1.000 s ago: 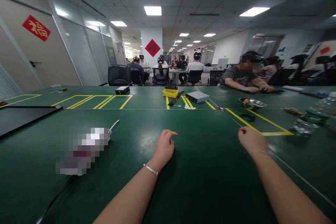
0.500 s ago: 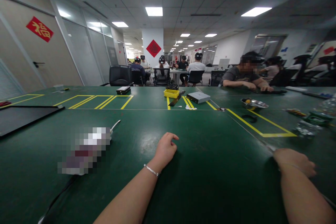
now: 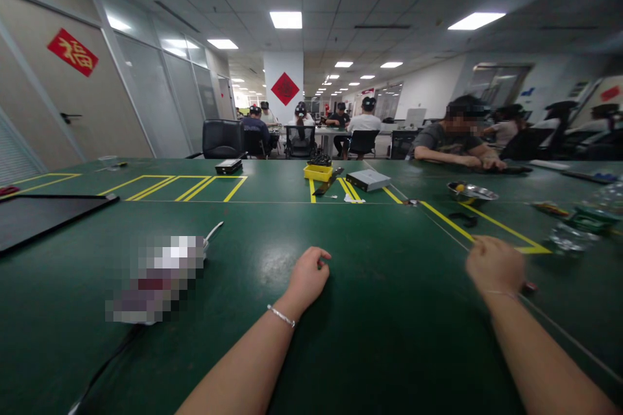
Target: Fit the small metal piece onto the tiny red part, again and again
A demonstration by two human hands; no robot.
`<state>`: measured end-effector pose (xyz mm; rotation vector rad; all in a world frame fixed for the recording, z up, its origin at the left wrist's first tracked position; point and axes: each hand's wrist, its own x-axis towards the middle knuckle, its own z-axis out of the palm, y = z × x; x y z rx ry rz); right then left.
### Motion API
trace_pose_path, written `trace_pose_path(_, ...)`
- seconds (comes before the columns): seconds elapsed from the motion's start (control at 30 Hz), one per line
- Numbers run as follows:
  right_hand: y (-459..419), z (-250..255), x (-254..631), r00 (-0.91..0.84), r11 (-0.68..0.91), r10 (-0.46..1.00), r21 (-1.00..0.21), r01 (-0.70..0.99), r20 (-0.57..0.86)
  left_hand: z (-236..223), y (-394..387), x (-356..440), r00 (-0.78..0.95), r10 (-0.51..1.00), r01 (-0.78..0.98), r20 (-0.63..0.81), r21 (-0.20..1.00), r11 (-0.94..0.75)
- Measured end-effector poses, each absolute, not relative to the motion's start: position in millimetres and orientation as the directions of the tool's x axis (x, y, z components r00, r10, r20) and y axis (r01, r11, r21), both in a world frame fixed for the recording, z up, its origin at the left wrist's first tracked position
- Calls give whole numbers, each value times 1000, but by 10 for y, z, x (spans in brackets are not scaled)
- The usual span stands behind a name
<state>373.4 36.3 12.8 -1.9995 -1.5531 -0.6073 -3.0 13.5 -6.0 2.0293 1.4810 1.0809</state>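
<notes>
Both my forearms lie on a wide green table [image 3: 389, 311]. My left hand [image 3: 309, 275] rests on the table near its middle, fingers loosely curled under with nothing visible in them; a thin bracelet circles the wrist. My right hand [image 3: 494, 266] sits further right, beside a yellow tape line [image 3: 487, 227], its fingers curled in and slightly blurred. A small reddish thing [image 3: 528, 286] peeks out at its right side; I cannot make out what it is.
A blurred-out object [image 3: 156, 279] with a cable lies left of my left hand. A black tray [image 3: 43, 217] is at far left. Further back stand a yellow bin [image 3: 316, 172], a grey box [image 3: 367, 179] and a metal bowl [image 3: 471, 192]. A seated person [image 3: 450, 142] works at the far right.
My right hand swung out to the right and closer to me, then came back left to the yellow tape line with its fingers curled. My left hand has barely shifted.
</notes>
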Motion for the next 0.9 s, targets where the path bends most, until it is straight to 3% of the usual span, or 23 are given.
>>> trace_pose_path(0.13, 403, 166, 2716, -87, 186, 867, -158, 970, 490, -57, 107, -24, 180, 939, 604, 292, 721, -340)
trace_pose_path(0.23, 280, 62, 2049, -346, 418, 882, -194, 888, 320, -53, 77, -11, 257, 931, 579, 260, 730, -364)
trace_pose_path(0.33, 163, 22, 1728, -537, 560, 828, -238, 793, 160, -47, 58, 2, 314, 911, 547, 268, 733, -405)
trace_pose_path(0.4, 164, 87, 1770, -534, 552, 834, -238, 799, 141, -41, 54, 0, 311, 913, 540, 264, 741, -399)
trace_pose_path(0.47, 221, 202, 2017, -363, 401, 910, -196, 895, 201, -34, 56, -9, 286, 927, 542, 243, 756, -366)
trace_pose_path(0.57, 290, 345, 2680, 98, -66, 937, -107, 992, 335, -29, 69, -24, 239, 945, 554, 224, 768, -322)
trace_pose_path(0.7, 196, 273, 3693, 614, -600, 736, -145, 787, 287, -39, 86, -31, 250, 922, 562, 296, 731, -387)
trace_pose_path(0.8, 120, 85, 4198, 825, -788, 549, -249, 564, 132, -57, 97, -33, 283, 896, 546, 342, 711, -444)
trace_pose_path(0.9, 139, -50, 4394, 848, -811, 529, -279, 515, 27, -80, 106, -39, 292, 889, 539, 353, 707, -457)
